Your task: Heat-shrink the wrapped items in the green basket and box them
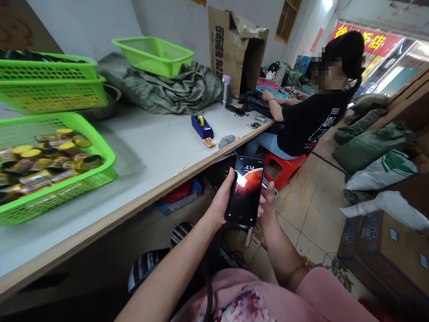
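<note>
A smartphone [246, 192] with a lit lock screen reading 4:14 is held upright in my left hand [223, 197]. The thumb lies along its left edge, and fingertips show at its right edge. My right hand [267, 199] is close behind the phone's right side, fingers curled. A silvery edge shows by its thumb, but the phone hides most of whatever is there. Both hands are above my lap, just off the table's front edge. A blue tape dispenser [202, 127] stands on the table [147, 143] beyond them, beside a small colourful packet [209, 142] and a grey cloth lump [227, 141].
At left, a green basket [110, 156] holds yellow-capped small cylinders; stacked green baskets [50, 85] stand behind it. Another green basket [154, 53] rests on a grey-green sack [161, 89]. A co-worker [301, 112] sits on a red stool [290, 167]. Cartons [385, 246] and sacks line the right.
</note>
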`<state>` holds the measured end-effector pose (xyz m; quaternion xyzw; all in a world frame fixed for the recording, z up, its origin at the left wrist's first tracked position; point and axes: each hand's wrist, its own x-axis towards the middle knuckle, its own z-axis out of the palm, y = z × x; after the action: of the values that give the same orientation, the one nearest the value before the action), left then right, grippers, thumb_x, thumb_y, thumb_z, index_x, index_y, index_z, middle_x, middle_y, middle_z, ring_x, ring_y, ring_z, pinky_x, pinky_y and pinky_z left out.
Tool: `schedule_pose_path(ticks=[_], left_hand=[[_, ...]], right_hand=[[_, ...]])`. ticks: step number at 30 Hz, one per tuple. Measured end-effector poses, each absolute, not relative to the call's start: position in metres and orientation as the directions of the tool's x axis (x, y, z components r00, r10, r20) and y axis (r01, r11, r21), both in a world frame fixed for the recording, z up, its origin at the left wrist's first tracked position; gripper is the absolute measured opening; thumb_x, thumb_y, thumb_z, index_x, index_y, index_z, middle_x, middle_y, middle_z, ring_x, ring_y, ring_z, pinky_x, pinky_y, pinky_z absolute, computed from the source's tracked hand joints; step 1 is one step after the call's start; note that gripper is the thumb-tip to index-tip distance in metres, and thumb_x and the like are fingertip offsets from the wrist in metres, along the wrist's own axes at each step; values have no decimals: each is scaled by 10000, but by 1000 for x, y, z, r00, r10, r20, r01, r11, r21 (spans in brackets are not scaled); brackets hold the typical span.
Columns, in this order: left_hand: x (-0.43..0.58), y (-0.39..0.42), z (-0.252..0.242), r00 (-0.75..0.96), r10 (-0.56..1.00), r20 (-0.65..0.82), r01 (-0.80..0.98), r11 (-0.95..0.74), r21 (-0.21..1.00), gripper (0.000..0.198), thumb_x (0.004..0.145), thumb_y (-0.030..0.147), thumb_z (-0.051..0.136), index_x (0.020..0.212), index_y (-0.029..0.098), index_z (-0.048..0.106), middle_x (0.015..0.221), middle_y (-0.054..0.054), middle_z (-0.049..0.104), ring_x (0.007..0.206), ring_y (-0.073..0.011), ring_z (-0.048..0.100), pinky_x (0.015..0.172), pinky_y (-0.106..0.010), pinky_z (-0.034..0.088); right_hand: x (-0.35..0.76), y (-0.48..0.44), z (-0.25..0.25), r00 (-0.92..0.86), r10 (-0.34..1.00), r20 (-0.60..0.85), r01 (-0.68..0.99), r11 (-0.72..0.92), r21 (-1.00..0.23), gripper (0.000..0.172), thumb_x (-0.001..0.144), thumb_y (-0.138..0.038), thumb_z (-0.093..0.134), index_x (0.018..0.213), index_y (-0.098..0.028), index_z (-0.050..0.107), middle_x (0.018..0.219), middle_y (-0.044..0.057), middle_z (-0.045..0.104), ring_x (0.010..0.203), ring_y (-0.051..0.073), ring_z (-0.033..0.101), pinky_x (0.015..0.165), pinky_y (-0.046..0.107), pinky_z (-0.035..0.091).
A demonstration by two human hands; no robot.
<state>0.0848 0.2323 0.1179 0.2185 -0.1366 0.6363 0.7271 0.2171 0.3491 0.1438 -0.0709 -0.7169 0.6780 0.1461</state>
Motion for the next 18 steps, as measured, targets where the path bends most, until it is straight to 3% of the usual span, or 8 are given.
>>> schedule_pose_path(ticks=[3,6,8,11,14,16,18], left_hand=[[82,228,121,133,922,363,-984,80,157,584,1041,558,365,1191,94,687,841,-130,700,709,-205,703,746,-302,593],[81,224,125,91,941,325,-990,51,130,614,1046,566,333,1191,87,689,835,-135,699,717,-213,705,752,-318,596],[80,221,127,95,942,321,-990,56,128,663,1048,587,295,1209,72,681,851,-148,700,742,-225,710,759,-332,598],[77,214,129,90,961,262,-989,55,138,730,1046,618,240,1239,58,668,877,-162,702,768,-235,713,771,-347,597],[69,209,124,9,986,165,-991,-13,130,708,1048,612,252,1254,75,665,894,-156,706,773,-227,713,784,-346,595],[63,207,117,1,988,155,-993,-18,116,707,1043,622,262,1252,81,667,903,-156,708,775,-227,713,791,-352,595],[57,204,109,8,984,180,-996,-9,92,732,1037,639,253,1242,73,669,904,-166,707,774,-234,713,792,-364,596]], right_hand=[[210,340,147,-954,256,158,-144,71,-987,763,718,-867,476,676,-131,279,371,-59,206,313,98,337,397,197,317],[205,330,149,-919,382,100,-76,78,-994,775,625,-883,536,775,-140,374,374,-98,91,294,111,311,377,203,311],[203,324,152,-881,469,59,-40,50,-998,847,548,-887,590,946,-158,420,400,-122,100,290,120,309,352,213,296],[199,316,158,-831,556,-26,-1,-47,-999,957,507,-808,714,1173,-206,381,477,-134,268,302,103,315,323,217,251],[194,312,162,-770,635,-66,19,-80,-997,935,562,-660,789,1302,-237,406,583,-117,425,360,58,367,359,203,285],[192,312,162,-725,688,-37,23,-30,-999,827,633,-580,769,1313,-215,473,803,-55,611,548,39,538,497,184,435],[193,312,159,-684,730,-6,33,23,-999,737,666,-537,741,1274,-172,538,1134,35,651,847,61,648,710,201,543]])
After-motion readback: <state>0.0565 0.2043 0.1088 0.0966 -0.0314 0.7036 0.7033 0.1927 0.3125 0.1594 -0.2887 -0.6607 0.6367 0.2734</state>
